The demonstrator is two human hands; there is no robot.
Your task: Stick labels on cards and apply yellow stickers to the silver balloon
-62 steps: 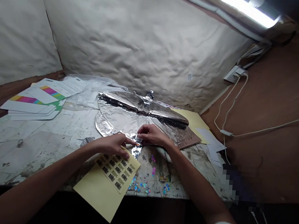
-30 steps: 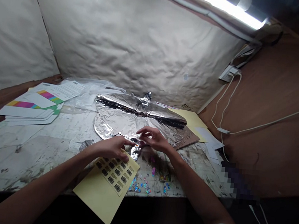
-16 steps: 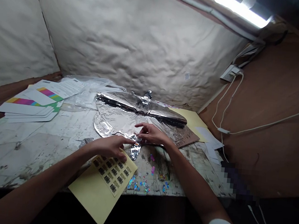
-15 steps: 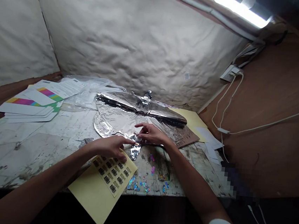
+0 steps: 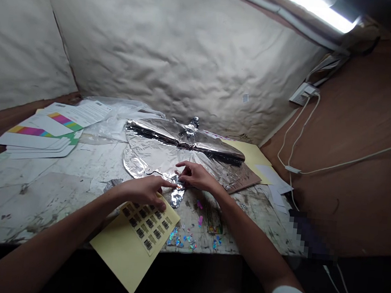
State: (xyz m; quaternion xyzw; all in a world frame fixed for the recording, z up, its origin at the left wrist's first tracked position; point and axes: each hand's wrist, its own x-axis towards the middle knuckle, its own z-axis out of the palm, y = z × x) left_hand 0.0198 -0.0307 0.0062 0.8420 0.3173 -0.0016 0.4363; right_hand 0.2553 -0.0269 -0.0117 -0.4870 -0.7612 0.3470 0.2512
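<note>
My left hand (image 5: 144, 189) is closed around the top edge of a yellow sheet of barcode stickers (image 5: 148, 227), which overhangs the front of the table. Its index finger stretches out to touch the tab (image 5: 176, 199) of a silver foil balloon, where a small orange-and-white spot shows. Just above, my right hand (image 5: 197, 176) pinches the foil near the base of that tab, index finger pointing left; its fingertips are partly hidden. The flat silver foil balloon (image 5: 156, 156) lies under both hands, with a folded foil bundle (image 5: 212, 150) across it.
Printed white cards with coloured stripes (image 5: 44, 139) lie at the left, beside clear plastic film (image 5: 115, 116). Yellow and white papers (image 5: 276, 184) sit at the right. Shiny confetti (image 5: 183, 239) is scattered near the front edge. White cables (image 5: 297, 128) run down the right wall.
Both hands stay almost where they were, at the balloon's tab. The view has shifted slightly; the sticker sheet is still in my left hand.
</note>
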